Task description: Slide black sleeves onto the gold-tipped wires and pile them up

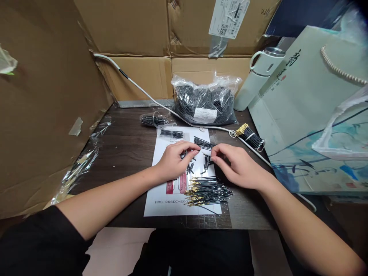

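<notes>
Thumb and forefinger come nearly together on the left hand (178, 158), and the right hand (233, 163) matches it with a narrow pinch just beside; whatever sits between the fingertips is too small to tell. Right below, short black tubes (190, 168) lie scattered on the white paper (153, 191), while a few black wires (202, 143) stretch out just beyond the fingertips. Nearer the body, here's the big spread of gold-tipped wires (211, 191), partly on the paper, partly on the dark desk (123, 128). Out to the right, a tied bundle (249, 137) shows gold ends too! A white cable (143, 92) sweeps across behind, past a stuffed clear bag (186, 99), with a pale bottle (250, 87) leaning beside a big carrier bag (299, 111).
</notes>
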### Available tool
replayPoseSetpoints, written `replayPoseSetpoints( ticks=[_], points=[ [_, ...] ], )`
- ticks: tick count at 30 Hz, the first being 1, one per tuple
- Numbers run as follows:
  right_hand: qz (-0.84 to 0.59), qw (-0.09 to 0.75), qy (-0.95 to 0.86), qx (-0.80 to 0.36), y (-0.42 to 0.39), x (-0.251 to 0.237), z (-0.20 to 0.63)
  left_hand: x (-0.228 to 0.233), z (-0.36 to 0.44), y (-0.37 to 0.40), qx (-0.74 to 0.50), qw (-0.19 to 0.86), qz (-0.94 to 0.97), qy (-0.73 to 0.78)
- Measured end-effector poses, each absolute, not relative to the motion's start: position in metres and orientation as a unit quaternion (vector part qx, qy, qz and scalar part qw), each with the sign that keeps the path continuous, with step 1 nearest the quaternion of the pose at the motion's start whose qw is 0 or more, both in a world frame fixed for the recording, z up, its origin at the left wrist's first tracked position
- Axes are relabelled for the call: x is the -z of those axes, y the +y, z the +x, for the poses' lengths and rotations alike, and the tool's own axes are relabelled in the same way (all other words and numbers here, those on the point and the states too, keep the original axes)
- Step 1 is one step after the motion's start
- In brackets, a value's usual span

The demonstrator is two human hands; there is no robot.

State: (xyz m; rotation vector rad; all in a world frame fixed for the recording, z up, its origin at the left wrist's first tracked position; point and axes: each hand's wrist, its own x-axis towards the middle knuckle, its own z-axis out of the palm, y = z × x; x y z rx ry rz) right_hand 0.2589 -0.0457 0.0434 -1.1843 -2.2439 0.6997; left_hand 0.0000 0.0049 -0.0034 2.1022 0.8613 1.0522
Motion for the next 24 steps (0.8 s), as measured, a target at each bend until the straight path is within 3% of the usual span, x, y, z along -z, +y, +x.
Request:
replayPoseSetpoints(
  ticks=[5, 24],
  points=[
    [-0.455, 0.312, -0.804, -0.222, -0.0408, -0.0371, 0.2628, 0.003, 0.0006, 0.0046, -0.395, 0.325, 0.787, 0.344],
    [-0.451, 0.273, -0.818, -0.228, -0.0417, -0.0383, 0.2596, -0.0006, 0.0002, 0.0041, -0.398, 0.299, 0.813, 0.303]
  ],
)
